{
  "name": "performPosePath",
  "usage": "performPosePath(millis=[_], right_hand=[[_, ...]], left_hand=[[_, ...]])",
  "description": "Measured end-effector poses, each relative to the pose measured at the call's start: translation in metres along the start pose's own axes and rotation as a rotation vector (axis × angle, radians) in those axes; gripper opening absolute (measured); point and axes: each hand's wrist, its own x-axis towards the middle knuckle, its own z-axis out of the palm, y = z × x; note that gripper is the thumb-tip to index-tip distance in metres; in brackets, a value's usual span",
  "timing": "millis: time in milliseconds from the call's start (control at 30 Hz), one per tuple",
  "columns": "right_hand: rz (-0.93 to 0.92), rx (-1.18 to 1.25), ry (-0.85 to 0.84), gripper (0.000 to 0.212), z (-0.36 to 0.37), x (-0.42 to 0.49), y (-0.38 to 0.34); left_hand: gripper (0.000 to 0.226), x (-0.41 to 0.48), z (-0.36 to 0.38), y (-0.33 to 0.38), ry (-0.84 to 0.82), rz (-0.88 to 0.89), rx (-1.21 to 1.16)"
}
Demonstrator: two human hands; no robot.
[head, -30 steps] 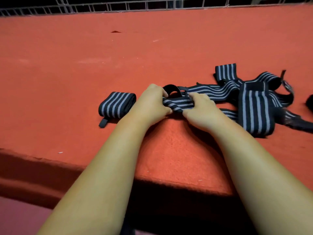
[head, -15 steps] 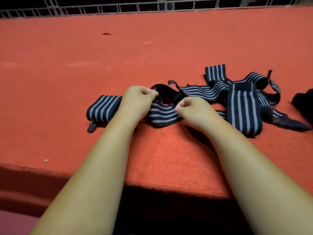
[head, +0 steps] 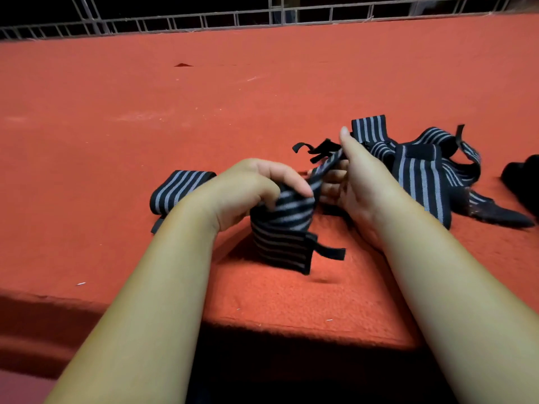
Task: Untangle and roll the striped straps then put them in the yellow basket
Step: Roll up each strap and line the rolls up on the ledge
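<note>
Two hands hold one striped strap over the red bench.
The left hand has its grip curled round the strap's folded end, which hangs toward six o'clock. The right hand pinches the strap's run at one o'clock. One rolled strap lies at nine o'clock, partly behind the left wrist. At three o'clock is one tangled heap, its straps uncountable, with one dark lump beyond. A wire fence stands at twelve.
</note>
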Motion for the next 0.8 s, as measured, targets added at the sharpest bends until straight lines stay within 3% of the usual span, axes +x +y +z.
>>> performPosePath(millis=[67,133,267,333,500,600,700,800], right_hand=[[0.057,-0.019,-0.020,0.039,-0.001,-0.005,-0.001],[0.074,-0.078,-0.025,0.031,-0.002,-0.010,0.000],[0.019,-0.099,-0.034,0.049,-0.003,-0.013,0.002],[-0.019,-0.093,-0.049,0.053,-0.003,-0.014,0.001],[-0.019,-0.121,-0.150,0.054,0.000,-0.032,-0.004],[0.003,-0.196,-0.200,0.043,-0.005,-0.039,-0.007],[0.040,-0.257,-0.280,0.043,-0.013,-0.041,-0.008],[0.026,-0.387,-0.321,0.037,-0.018,-0.043,-0.009]], left_hand=[[0.044,-0.002,0.003,0.001,-0.132,-0.011,0.062],[0.030,0.000,0.003,-0.001,-0.152,-0.011,0.039],[0.019,0.014,0.003,-0.001,0.194,-0.002,-0.046],[0.026,0.018,0.003,-0.003,0.255,0.040,0.025],[0.046,0.023,0.014,-0.002,0.211,0.046,0.061],[0.060,0.027,0.015,-0.001,0.236,-0.010,-0.097],[0.056,0.029,0.017,-0.001,0.173,-0.044,-0.324],[0.049,0.030,0.023,0.000,0.153,-0.090,-0.369]])
